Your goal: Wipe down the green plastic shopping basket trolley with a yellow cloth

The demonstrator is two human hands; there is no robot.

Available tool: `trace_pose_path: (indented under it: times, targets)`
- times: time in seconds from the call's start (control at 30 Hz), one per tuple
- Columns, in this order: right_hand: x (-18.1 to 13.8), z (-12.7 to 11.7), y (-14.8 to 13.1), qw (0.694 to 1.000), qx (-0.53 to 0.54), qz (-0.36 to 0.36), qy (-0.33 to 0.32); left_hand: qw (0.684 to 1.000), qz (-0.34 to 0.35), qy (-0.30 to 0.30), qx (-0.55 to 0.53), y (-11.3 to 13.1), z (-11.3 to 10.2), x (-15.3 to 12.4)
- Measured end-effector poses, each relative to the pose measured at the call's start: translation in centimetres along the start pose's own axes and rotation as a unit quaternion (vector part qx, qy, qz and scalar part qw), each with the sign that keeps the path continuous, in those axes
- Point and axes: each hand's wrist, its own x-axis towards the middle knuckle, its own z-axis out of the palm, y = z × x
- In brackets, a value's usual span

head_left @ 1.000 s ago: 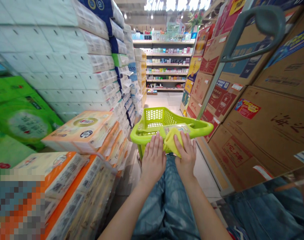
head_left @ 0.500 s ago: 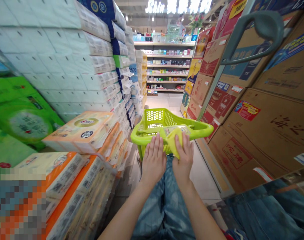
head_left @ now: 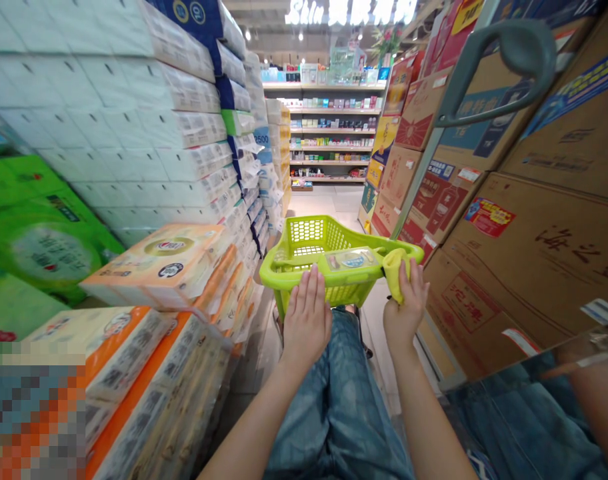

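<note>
In front of my knees stands a lime-green shopping basket with lattice walls and a long rim that tapers to the right. My left hand lies flat with fingers stretched out, its tips on the near rim. My right hand is closed around a yellow cloth and presses it on the rim's right end. A clear label holder with a printed card sits on the near side of the basket, between my two hands.
Stacked tissue packs line the left, with orange packs lower and nearer. Cardboard cartons rise on the right behind a grey handle on a pole. Shelves of small goods stand at the aisle's end.
My right hand has slid the yellow cloth rightward along the rim, from the label holder to the basket's right end, uncovering the card. My left hand has stayed in place.
</note>
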Motion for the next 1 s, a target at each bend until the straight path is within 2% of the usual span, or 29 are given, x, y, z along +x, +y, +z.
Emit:
trace_pose_path:
  times: [0.13, 0.27, 0.33, 0.4, 0.47, 0.6, 0.7, 0.83, 0.93, 1.0]
  targets:
    - [-1.2, 0.6, -2.8, 1.000, 0.018, -0.004, -0.014, 1.000, -0.003, -0.003, -0.002, 0.0, 0.0, 0.0]
    - [-3.4, 1.5, -7.1, 0.993, 0.019, -0.094, -0.067, 1.000, -0.001, -0.004, -0.005, -0.2, 0.0, -0.1]
    - [-4.0, 1.6, -8.0, 0.987, 0.014, -0.134, -0.083, 1.000, -0.001, -0.008, -0.007, -0.2, -0.1, -0.1]
    - [-3.9, 1.5, -7.6, 0.984, 0.002, -0.155, -0.086, 1.000, -0.002, -0.011, -0.006, -0.2, -0.1, -0.1]
    - [-3.2, 1.0, -6.0, 0.986, -0.013, -0.148, -0.074, 1.000, 0.000, -0.011, -0.005, -0.2, -0.1, -0.1]
    - [-1.2, 0.2, -1.8, 0.998, -0.015, -0.051, -0.020, 1.000, 0.004, -0.005, -0.003, -0.1, 0.0, -0.1]
    - [-0.7, 0.2, -0.5, 1.000, 0.000, 0.010, 0.009, 1.000, 0.002, -0.001, -0.003, -0.1, 0.0, -0.1]
    - [-2.1, 1.1, -3.2, 1.000, 0.016, -0.011, -0.009, 1.000, -0.005, -0.002, -0.008, 0.0, 0.0, 0.0]
    - [-3.8, 1.9, -6.4, 0.996, 0.016, -0.076, -0.046, 1.000, -0.005, -0.003, -0.007, 0.0, 0.0, -0.1]
    - [-4.4, 2.1, -7.6, 0.990, 0.013, -0.125, -0.064, 1.000, -0.003, -0.005, -0.006, -0.1, 0.0, -0.1]
